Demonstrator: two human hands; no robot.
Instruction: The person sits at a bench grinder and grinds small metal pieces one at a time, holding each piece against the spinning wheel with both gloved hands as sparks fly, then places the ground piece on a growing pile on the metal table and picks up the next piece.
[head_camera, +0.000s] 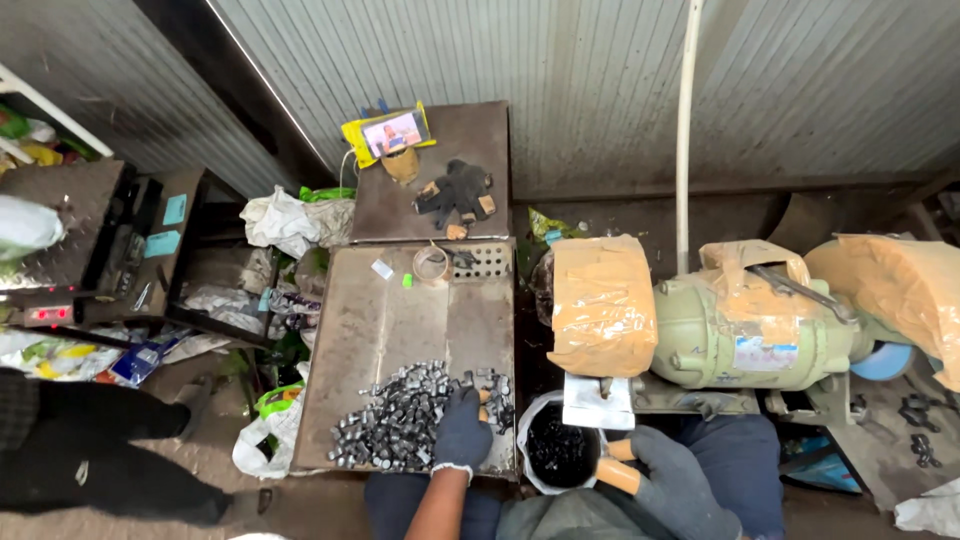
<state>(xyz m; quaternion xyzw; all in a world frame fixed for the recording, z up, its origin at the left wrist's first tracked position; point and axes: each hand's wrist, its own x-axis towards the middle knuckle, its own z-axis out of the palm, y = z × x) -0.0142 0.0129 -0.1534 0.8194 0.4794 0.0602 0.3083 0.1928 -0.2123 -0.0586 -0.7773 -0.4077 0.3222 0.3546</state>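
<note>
My left hand gloved, closed into pile of small metal pieces | right hand grips orange-tipped tool | risk: pieces could slide off tray edge.

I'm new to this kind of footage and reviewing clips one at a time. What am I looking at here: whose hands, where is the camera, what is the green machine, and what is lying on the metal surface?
The single picture comes from a camera worn on a person's head, looking down at their own gloved hands. The left hand rests on a pile of small metal pieces heaped on a metal tray. The right hand is near an orange-tipped handle, beside a bucket of dark pieces; whether it grips the handle is unclear. The green machine looks like a bench grinder, its covers wrapped in brown tape. Farther back on a second plate lie a pair of gloves and a propped phone. Another person's dark-clothed leg shows at left.
</note>
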